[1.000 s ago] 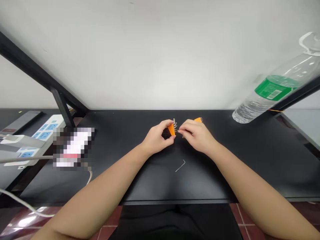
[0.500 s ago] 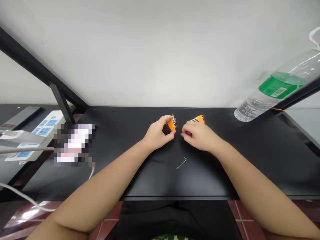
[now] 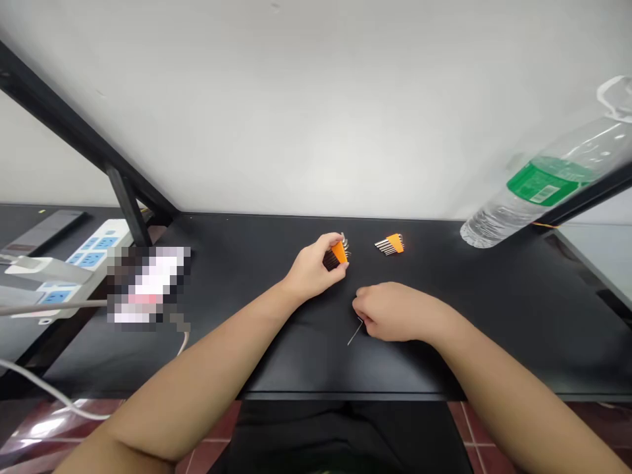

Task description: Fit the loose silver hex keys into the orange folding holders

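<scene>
Left hand (image 3: 316, 266): yours, over the middle of the desk (image 3: 237, 263). Thumb and fingers closed on an orange holder (image 3: 339, 253), pinched by its two ends. Bent key ends stick out on its right side; dark shafts run back toward your palm.

Right hand (image 3: 395, 311): yours, lower and to the right, back upward, fingers curled down at the desk. Fingertips at the bent end of the loose key; whether they grip it or only touch it, you cannot tell from this view.

Loose key (image 3: 355, 333): one, thin, silver, L-shaped. Located in front of your left hand, its long shaft slanting toward the desk's near edge, its bend just beside your right fingers.

Second set (image 3: 390, 244): one, orange holder with silver keys, lying on the desk beyond your right hand, well apart from it. Long shafts point left, bent ends right.

Bottle (image 3: 533, 184): one, clear, green label, white handle at the neck; on the desk at your far right, near the wall (image 3: 316, 131).

Power strip (image 3: 93, 260): one, white with blue sockets, at your far left, adapters (image 3: 54, 268) plugged in.

Blurred item (image 3: 148, 286): one, pixelated, on the desk's left part, beside the power strip.
</scene>
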